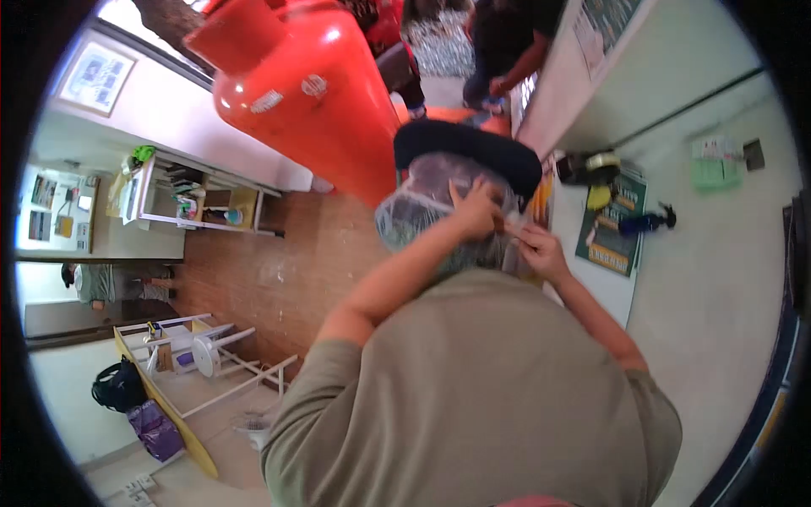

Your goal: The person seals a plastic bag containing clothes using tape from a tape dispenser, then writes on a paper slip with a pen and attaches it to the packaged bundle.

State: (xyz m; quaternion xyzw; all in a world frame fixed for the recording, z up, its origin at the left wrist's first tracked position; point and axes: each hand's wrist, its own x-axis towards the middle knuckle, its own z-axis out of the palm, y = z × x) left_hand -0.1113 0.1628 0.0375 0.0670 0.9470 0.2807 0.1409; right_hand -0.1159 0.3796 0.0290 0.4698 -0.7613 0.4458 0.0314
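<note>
A clear plastic bag point(397, 224), with something greenish showing through it, lies on a chair with a dark backrest point(469, 148) in front of me. My left hand point(475, 207) rests on top of the plastic, thumb and fingers apart. To its right, my right hand point(542, 252) pinches a gathered edge of the bag between thumb and fingers. Both hands are close together near the bag's right side. My forearms and torso hide the near part of the chair seat, and the bag's contents cannot be made out clearly.
A large orange gas cylinder-shaped object point(329, 93) stands ahead left. Two people, one in dark clothes point(511, 42), are beyond the chair. On the right, a white table point(608, 291) bears a spray bottle point(646, 221), tape roll point(602, 160) and printed boards. Shelves point(148, 190) stand left.
</note>
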